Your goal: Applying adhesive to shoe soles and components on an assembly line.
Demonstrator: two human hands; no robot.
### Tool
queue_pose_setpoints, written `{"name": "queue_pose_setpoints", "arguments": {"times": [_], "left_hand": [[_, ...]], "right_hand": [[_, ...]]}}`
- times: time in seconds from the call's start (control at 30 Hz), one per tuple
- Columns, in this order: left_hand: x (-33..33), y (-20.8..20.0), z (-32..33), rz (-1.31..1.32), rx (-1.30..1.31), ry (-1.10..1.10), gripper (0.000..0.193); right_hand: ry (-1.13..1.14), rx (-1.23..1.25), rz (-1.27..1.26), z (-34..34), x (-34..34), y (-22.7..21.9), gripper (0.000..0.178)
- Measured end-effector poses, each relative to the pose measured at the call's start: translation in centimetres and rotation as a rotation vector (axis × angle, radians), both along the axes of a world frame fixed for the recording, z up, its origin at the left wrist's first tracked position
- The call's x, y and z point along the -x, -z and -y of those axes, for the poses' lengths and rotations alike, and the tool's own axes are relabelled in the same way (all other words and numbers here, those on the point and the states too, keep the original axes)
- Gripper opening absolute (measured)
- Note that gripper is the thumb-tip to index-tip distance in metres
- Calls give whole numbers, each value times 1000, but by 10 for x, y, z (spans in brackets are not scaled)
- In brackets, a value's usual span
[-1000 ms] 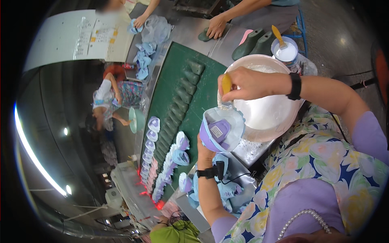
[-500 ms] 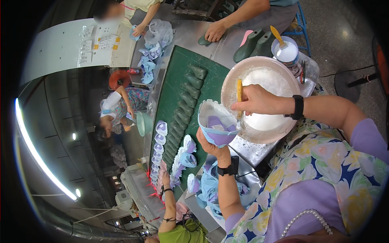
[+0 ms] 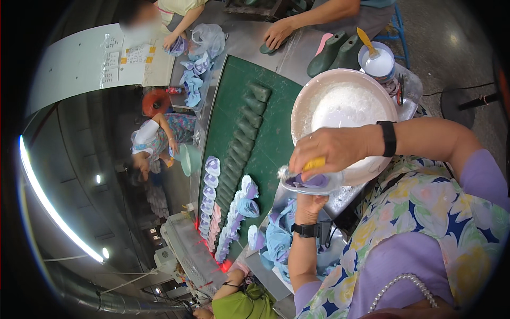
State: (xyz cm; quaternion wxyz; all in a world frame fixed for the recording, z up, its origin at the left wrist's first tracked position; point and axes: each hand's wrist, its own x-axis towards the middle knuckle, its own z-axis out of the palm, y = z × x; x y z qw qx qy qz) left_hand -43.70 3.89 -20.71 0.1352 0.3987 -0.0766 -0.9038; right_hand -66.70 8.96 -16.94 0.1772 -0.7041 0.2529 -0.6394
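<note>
My left hand point(image 3: 311, 206) holds a purple and light-blue shoe upper point(image 3: 312, 184) from below, in front of a wide pale basin point(image 3: 298, 125) of white paste. Closed over the upper, my right hand point(image 3: 337, 151) grips a brush with a yellow handle point(image 3: 314, 164). Motion blurs the fingers, and the brush's bristles are hard to make out against the upper's rim. Below my left wrist lies a pile of blue and purple uppers point(image 3: 277, 242).
A green conveyor belt point(image 3: 281, 101) carries dark green lasts point(image 3: 245, 130) and rows of uppers point(image 3: 208, 194). Beyond the basin stand a pot point(image 3: 377, 66) with a brush and two green lasts point(image 3: 325, 56). Co-workers' hands point(image 3: 277, 35) are at the far side; another person point(image 3: 241, 297) is at lower left.
My right hand has come left and down from the basin to the upper with the brush. The upper has tipped flatter and moved right and lower. The lower-left co-worker's hand has drawn back from the belt.
</note>
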Motion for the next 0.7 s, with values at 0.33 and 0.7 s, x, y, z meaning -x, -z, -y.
{"name": "queue_pose_setpoints", "arguments": {"times": [0.33,0.7], "left_hand": [[-18,16,11,51,331,-146,41],[-4,-22,18,209,826,-26,39]], "right_hand": [[25,-537,-269,8,26,-8,21],[212,-541,-212,19,25,-10,24]]}}
